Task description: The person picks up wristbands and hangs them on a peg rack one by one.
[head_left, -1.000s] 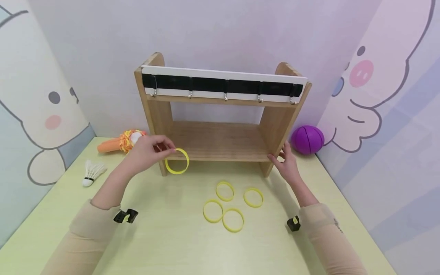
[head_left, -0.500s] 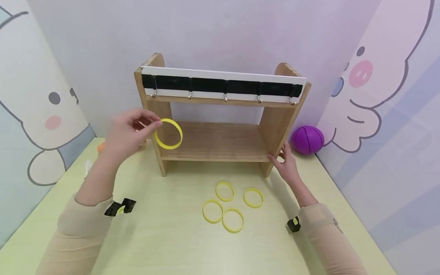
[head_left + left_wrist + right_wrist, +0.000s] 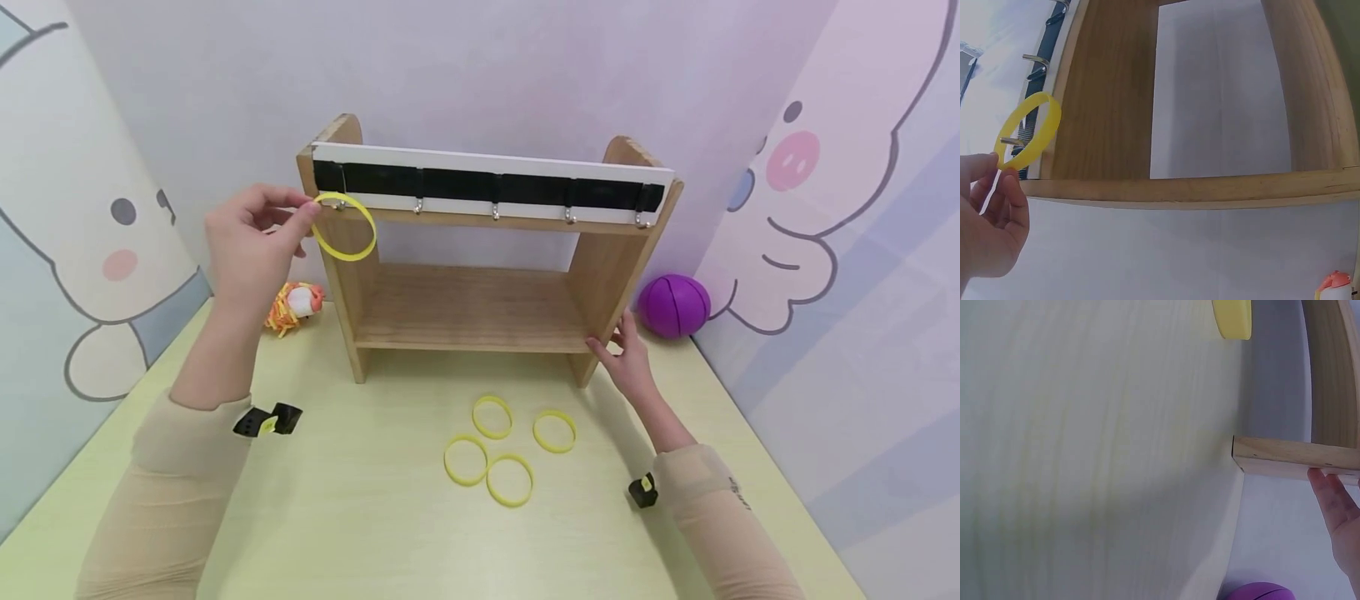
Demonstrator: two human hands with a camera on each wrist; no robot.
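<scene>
My left hand (image 3: 251,242) pinches a yellow ring (image 3: 345,257) between thumb and fingers, in front of the leftmost hook on the wooden shelf (image 3: 480,310). In the left wrist view the ring (image 3: 1052,119) surrounds the tip of a metal hook (image 3: 1012,142); whether it hangs on it I cannot tell. Thumb and fingers of my right hand (image 3: 632,365) grip the shelf's right side panel near its foot. The right wrist view shows fingers (image 3: 1333,497) against that panel (image 3: 1291,452). Several hooks line the black-and-white strip (image 3: 457,183) along the top.
Four yellow rings (image 3: 510,503) lie on the table (image 3: 360,517) before the shelf. A purple ball (image 3: 674,307) is at the right by the wall. Behind my left forearm is an orange and yellow toy (image 3: 288,308), partly hidden.
My left hand has risen and moved left with the ring, from near the lower board up to the leftmost hook. My right hand has stayed on the side panel.
</scene>
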